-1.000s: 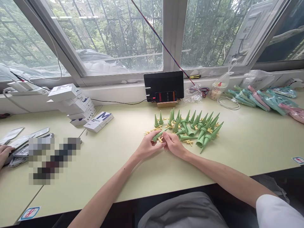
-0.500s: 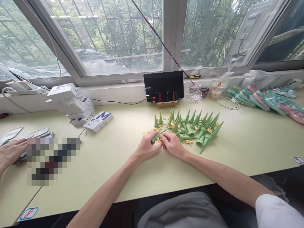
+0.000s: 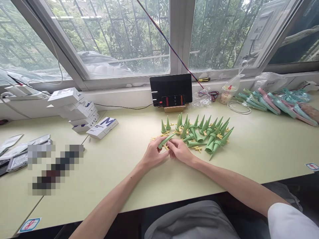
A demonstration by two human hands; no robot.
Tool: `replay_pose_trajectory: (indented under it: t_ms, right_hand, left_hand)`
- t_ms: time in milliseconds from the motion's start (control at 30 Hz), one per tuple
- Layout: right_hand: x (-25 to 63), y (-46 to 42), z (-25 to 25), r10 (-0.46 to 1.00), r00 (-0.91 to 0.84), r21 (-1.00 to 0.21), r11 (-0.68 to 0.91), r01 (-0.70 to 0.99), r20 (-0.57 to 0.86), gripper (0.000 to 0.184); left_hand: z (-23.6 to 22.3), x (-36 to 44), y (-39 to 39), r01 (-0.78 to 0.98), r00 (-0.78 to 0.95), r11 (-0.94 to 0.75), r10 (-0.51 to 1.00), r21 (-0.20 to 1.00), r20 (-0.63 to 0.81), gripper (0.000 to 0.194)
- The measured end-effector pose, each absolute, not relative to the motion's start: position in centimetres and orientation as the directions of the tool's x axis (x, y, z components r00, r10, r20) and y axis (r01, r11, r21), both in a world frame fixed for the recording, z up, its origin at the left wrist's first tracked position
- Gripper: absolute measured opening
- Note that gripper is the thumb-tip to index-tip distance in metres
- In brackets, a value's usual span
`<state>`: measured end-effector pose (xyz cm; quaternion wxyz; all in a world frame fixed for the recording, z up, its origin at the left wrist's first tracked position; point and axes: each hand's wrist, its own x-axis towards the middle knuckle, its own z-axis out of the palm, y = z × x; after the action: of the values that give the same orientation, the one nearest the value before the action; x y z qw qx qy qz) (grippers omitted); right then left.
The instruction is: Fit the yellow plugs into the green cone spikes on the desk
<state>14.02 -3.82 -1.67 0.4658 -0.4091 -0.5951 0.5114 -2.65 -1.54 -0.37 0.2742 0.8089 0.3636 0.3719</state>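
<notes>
My left hand [image 3: 155,153] is closed around a green plastic watering spike [image 3: 166,140], its point tilted up to the right. Against it, my right hand [image 3: 179,151] pinches at a small yellow plastic valve piece [image 3: 166,147] that shows between the two hands; the fingertips are partly hidden. Just beyond my hands stand and lie several more green spikes [image 3: 216,143], some upright, some on their sides. Small yellow valve pieces [image 3: 198,149] are scattered among them.
A phone [image 3: 173,100] leans on a stand before a dark tablet [image 3: 171,84]. White boxes [image 3: 102,127] are stacked at the left, near flat metallic devices [image 3: 18,161]. A bagged cup [image 3: 227,94] and green, pink and teal items [image 3: 276,103] lie at the back right.
Another person's hand at the far left has gone from view. My hands stay together at the same spot, with barely any movement.
</notes>
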Motion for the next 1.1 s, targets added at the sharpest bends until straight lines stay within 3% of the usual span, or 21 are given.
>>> replay_pose_trajectory:
  t_ms: [233, 600, 800, 933, 1100]
  right_hand:
    - [14.1, -3.5, -2.1, 0.955, -0.277, -0.991, 0.121, 0.052, 0.102, 0.052]
    - [14.0, -4.1, -1.0, 0.946, -0.296, -0.978, 0.174, 0.112, 0.134, 0.044]
    - [13.8, -4.7, -0.7, 0.942, -0.189, -0.908, 0.32, 0.27, 0.276, 0.043]
    - [13.8, -4.5, -0.7, 0.948, -0.218, -0.951, 0.267, 0.158, 0.23, 0.041]
    - [13.8, -3.9, -1.1, 0.948, -0.316, -0.99, 0.002, -0.139, 0.046, 0.042]
  left_hand:
    - [0.1, -2.5, -1.6, 0.396, 0.416, -0.563, 0.815, 0.726, 0.405, 0.043]
    - [-0.3, -2.6, -1.4, 0.404, 0.452, -0.577, 0.801, 0.71, 0.393, 0.045]
    - [-0.8, -2.8, -1.3, 0.433, 0.471, -0.597, 0.789, 0.676, 0.395, 0.044]
    - [-0.5, -2.7, -1.4, 0.425, 0.464, -0.591, 0.792, 0.685, 0.395, 0.044]
    - [0.0, -2.4, -1.7, 0.402, 0.447, -0.592, 0.793, 0.698, 0.414, 0.042]
